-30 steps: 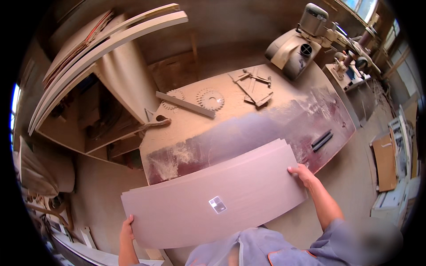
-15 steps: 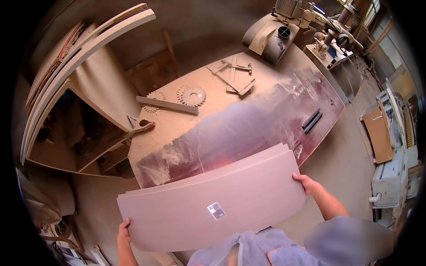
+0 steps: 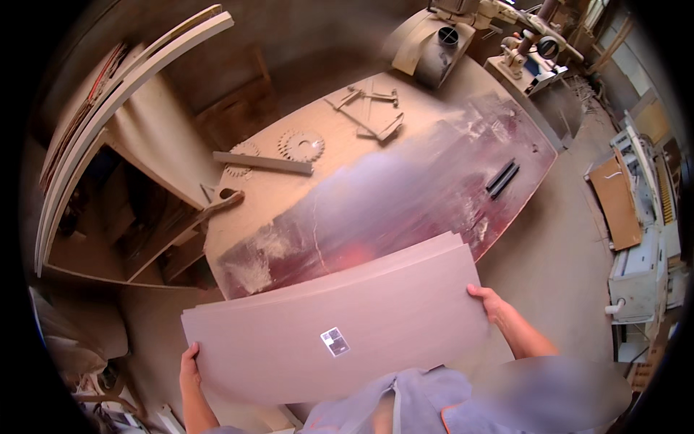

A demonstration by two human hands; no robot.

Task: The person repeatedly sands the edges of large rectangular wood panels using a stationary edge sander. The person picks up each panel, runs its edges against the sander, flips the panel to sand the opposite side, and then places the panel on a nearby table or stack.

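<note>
A stack of flat, greyish-pink panels (image 3: 260, 347) spans the space in front of me, its far edge at or over the near edge of the dusty table (image 3: 405, 217). My left hand (image 3: 190, 367) grips the stack's left end, thumb on top. At the right end my right hand (image 3: 489, 302) holds it the same way, fingers hidden underneath. A small printed label (image 3: 335, 341) is on the top panel. The edges of the lower panels peek out slightly along the far side.
On the table lie two toothed saw blades (image 3: 302, 146), a metal bar (image 3: 263, 162), clamp-like metal pieces (image 3: 372, 116) and dark strips (image 3: 503, 179). A motor-topped machine (image 3: 434, 50) stands at the far end. A wooden frame (image 3: 126, 94) rises at left; white equipment (image 3: 636, 286) is at right.
The table and its surroundings have shifted slightly left and up in view. Both hands keep their hold on the panels, which appear a little further left.
</note>
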